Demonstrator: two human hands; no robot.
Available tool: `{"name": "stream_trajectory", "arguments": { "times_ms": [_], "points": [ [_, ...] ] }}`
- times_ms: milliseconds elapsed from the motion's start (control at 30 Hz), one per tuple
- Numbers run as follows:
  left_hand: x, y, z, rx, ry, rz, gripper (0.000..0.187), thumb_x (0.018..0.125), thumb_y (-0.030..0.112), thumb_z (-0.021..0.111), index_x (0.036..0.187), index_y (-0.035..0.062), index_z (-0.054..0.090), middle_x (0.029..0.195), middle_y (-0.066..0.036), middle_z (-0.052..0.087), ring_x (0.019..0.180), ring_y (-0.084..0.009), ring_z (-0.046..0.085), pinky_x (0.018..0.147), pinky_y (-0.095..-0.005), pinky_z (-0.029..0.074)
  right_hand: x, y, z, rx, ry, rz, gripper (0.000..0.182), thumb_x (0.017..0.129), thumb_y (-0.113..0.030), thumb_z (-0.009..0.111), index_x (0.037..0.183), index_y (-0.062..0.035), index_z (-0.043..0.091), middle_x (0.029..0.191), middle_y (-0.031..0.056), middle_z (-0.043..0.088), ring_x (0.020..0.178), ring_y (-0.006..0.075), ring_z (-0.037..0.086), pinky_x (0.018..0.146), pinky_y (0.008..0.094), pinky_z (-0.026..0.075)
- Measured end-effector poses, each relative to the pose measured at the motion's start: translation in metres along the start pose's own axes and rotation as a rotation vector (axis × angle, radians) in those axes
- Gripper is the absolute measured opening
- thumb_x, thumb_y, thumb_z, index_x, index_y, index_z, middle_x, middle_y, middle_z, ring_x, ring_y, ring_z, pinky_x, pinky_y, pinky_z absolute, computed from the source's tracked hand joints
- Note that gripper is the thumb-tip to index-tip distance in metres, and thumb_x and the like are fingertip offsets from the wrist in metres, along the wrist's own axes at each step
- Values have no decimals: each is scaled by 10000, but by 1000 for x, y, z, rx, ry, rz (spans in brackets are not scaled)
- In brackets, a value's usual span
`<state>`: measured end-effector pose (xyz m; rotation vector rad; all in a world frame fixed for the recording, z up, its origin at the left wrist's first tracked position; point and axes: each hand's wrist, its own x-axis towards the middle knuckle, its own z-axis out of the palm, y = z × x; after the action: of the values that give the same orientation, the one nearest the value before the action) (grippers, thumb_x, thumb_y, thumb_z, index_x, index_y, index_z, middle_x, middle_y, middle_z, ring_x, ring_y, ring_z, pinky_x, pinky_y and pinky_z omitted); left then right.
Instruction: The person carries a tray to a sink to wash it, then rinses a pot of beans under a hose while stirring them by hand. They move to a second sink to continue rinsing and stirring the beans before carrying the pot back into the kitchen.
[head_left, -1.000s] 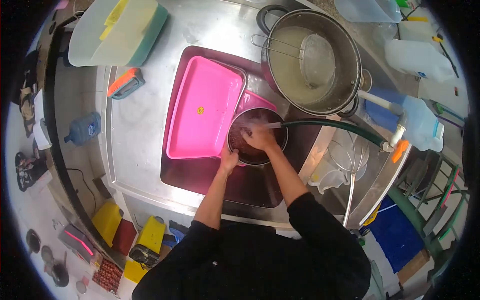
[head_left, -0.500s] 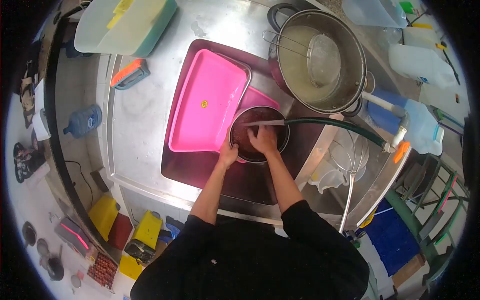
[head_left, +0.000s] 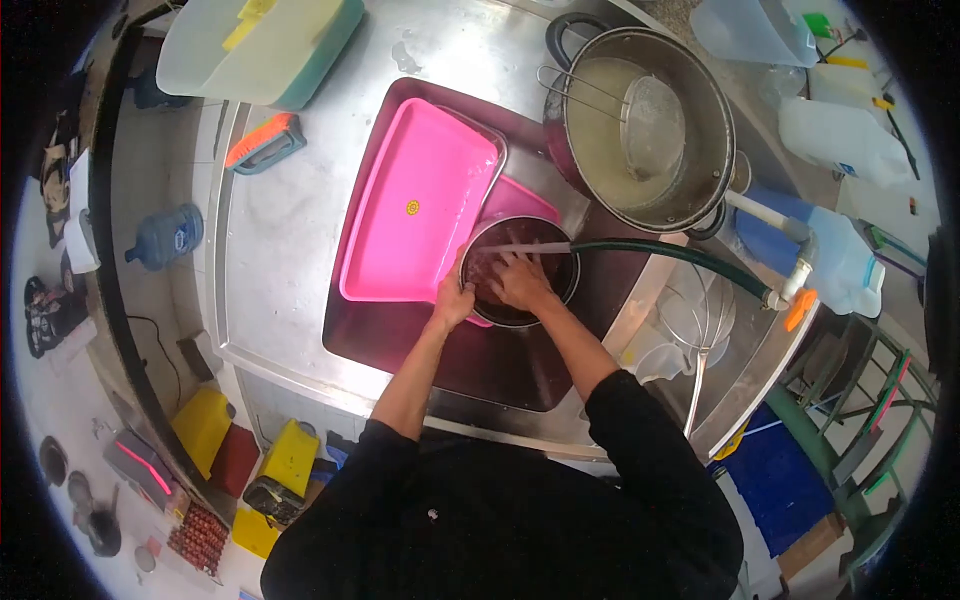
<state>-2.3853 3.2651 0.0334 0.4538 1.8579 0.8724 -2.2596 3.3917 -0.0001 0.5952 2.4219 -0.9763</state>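
Note:
A round metal pot with a dark reddish-brown inside stands in the sink. My left hand is closed on the pot's left rim, thumb over the edge. Down inside the pot is my right hand, its fingers spread and holding nothing that I can see. A dark green hose reaches in from the right, and a pale stream or clear tip from its end passes over the pot, above my right fingers. Left of the pot, a pink tray lies tilted in the sink. What the pot contains is hard to make out.
A large pot with cloudy liquid and a strainer stands at upper right. A long-handled wire skimmer lies to the right. On the left of the counter are a scrub brush and a pale green tub.
My right hand's fingers have spread out inside the pot, and the hand has shifted slightly left. My left hand keeps its hold on the rim. The whole view has shifted a little.

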Motion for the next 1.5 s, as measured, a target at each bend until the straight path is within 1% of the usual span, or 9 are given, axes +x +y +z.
{"name": "stream_trajectory", "arguments": {
  "times_ms": [300, 467, 567, 867, 1100, 1200, 1300, 1433, 1500],
  "points": [
    [10, -18, 2, 69, -30, 82, 734, 826, -70, 519, 1495, 104, 273, 1256, -230, 588, 1188, -330, 563, 1026, -373, 403, -2, -6, -18, 45, -110, 538, 1215, 550, -378, 886, 1512, -144, 182, 1535, 243, 190, 1419, 472, 130, 1132, 567, 234],
    [13, -16, 0, -15, -31, 136, 728, 824, -64, 519, 1490, 118, 289, 1237, -240, 595, 1183, -330, 569, 1019, -375, 411, 32, 38, 38, 199, 11, 491, 710, 694, -211, 797, 1330, -73, 511, 1362, 250, 486, 1318, 448, 382, 1094, 520, 344],
    [13, -8, -4, 24, -13, 154, 725, 824, -59, 517, 1488, 127, 294, 1243, -250, 586, 1190, -340, 563, 1024, -383, 413, 28, 17, 16, 201, 36, 516, 684, 670, -210, 777, 1281, -52, 512, 1246, 275, 553, 1284, 479, 392, 1074, 527, 352],
    [29, -11, -5, 139, -15, 199, 734, 793, -49, 516, 1475, 148, 330, 1130, -292, 615, 1090, -414, 598, 945, -429, 482, 44, -29, 2, -58, 115, 306, 711, 684, -346, 788, 1273, -68, 503, 1383, 253, 369, 1296, 479, 351, 1076, 558, 335],
    [35, -33, 0, 86, -33, 186, 717, 796, -39, 521, 1466, 145, 341, 1154, -284, 610, 1114, -407, 586, 970, -435, 467, 3, -19, 3, -34, -30, 130, 540, 751, -281, 739, 1241, -125, 574, 1392, 202, 389, 1282, 420, 372, 1052, 559, 365],
    [31, -15, -5, 112, -26, 186, 716, 794, -42, 531, 1461, 144, 350, 1175, -272, 607, 1126, -401, 581, 983, -432, 459, -24, -24, -34, -151, 185, 135, 440, 765, -255, 722, 1170, -110, 632, 1334, 186, 461, 1229, 391, 438, 1009, 507, 411],
    [26, -5, -7, 104, -30, 153, 717, 790, -48, 534, 1458, 142, 355, 1187, -266, 604, 1129, -400, 579, 983, -428, 459, -25, 21, 7, 203, 586, 192, 322, 768, -180, 725, 1071, -83, 674, 984, 191, 644, 898, 390, 603, 815, 442, 496],
    [26, -10, -4, 100, -10, 193, 730, 780, -55, 540, 1457, 146, 357, 1174, -268, 609, 1126, -400, 581, 979, -427, 461, 1, 16, 3, 389, 438, 452, 288, 800, -127, 703, 1077, -65, 659, 906, 151, 659, 784, 303, 631, 697, 380, 517],
    [24, 0, -7, 154, -47, 47, 732, 776, -53, 544, 1455, 151, 361, 1152, -277, 612, 1120, -406, 581, 978, -430, 461, 30, 12, 15, 1231, 491, 605, 238, 861, -90, 645, 1090, -30, 631, 927, 98, 653, 779, 220, 636, 644, 300, 509]
  ]
}}
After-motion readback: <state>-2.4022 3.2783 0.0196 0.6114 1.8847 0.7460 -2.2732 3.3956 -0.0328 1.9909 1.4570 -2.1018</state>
